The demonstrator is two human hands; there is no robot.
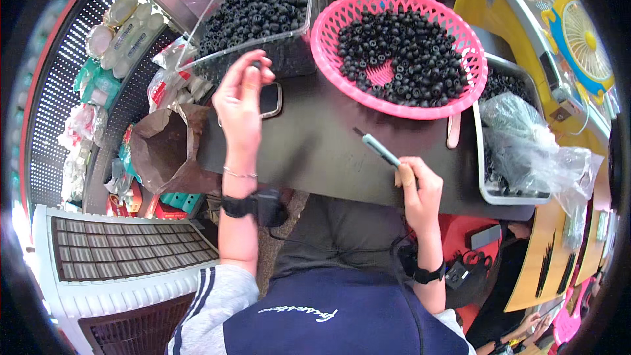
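Observation:
My left hand (240, 102) is raised at the near side of a clear plastic bin (190, 62), its fingertips closed on a small black round piece (257, 64). Many like pieces, some with ring-shaped ends, fill that bin and a pink plastic basket (318, 43) to its right. Below the basket, my right hand (420, 192) grips a slim pale green tool (381, 150) like a pen or craft knife. Its dark tip points up and left, apart from the pieces. Partly behind my left hand, a phone (270, 100) lies on the dark table (309, 151).
At the right stands a pale tray (482, 171) of black pieces, partly under a clear plastic bag (519, 131). A flat stick (453, 131) lies beside the basket. An opened brown bag (190, 151) is at the table's left edge. Another person's hands (529, 329) show at lower right.

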